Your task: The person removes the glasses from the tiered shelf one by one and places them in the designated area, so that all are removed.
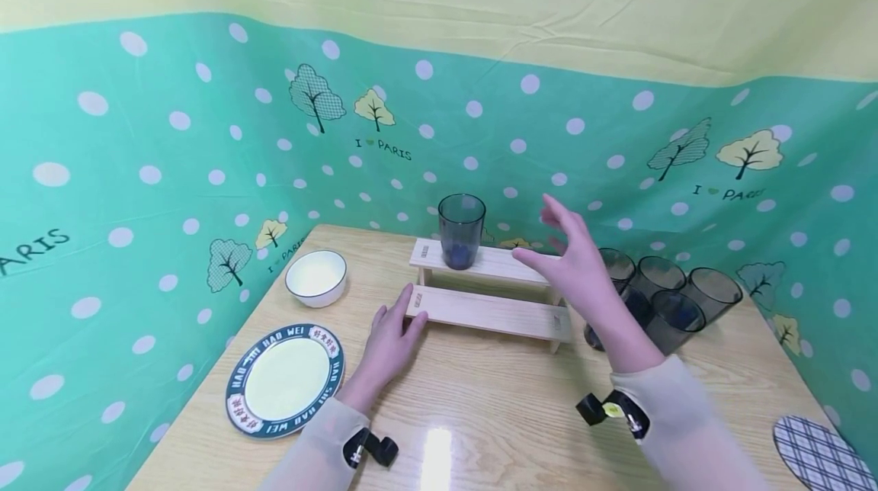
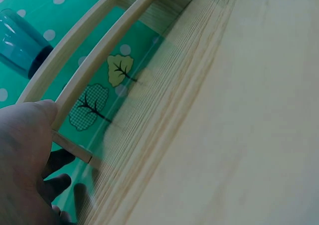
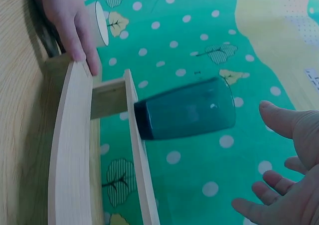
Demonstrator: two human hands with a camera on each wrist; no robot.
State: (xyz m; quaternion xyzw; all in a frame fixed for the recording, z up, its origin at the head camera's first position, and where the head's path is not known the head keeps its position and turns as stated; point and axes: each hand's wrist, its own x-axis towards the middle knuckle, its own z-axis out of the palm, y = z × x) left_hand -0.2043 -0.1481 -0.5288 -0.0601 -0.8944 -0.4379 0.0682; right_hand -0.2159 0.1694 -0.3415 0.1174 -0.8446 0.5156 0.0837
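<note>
The dark blue-grey translucent plastic tumbler (image 1: 461,230) stands upright on the upper step of the pale two-step wooden rack (image 1: 490,294), towards its left end, near the back of the light wooden desk (image 1: 480,399). Judge it light, stiff and smooth-walled: it should slip if you pinch it loosely and tip if you knock its rim, so wrap it round the middle of the wall, thumb on one side and fingers opposite. It looks like plastic, so not very fragile, though that cannot be told for sure.

Your right hand (image 1: 575,262) hangs in the air just right of the tumbler and clear of it, its fingers (image 3: 271,197) spread wide and holding nothing; in the right wrist view a gap shows between palm and tumbler wall. Your left hand (image 1: 389,338) lies flat on the desk with its straight fingers (image 3: 79,40) touching the left end of the rack's lower step, as if steadying it.

The rack is light too and may slide, so keep that bracing touch. Four more dark tumblers (image 1: 668,296) are clustered just right of the rack, behind your right forearm. A white bowl (image 1: 315,277) and a green-rimmed plate (image 1: 284,379) sit well to the left.
</note>
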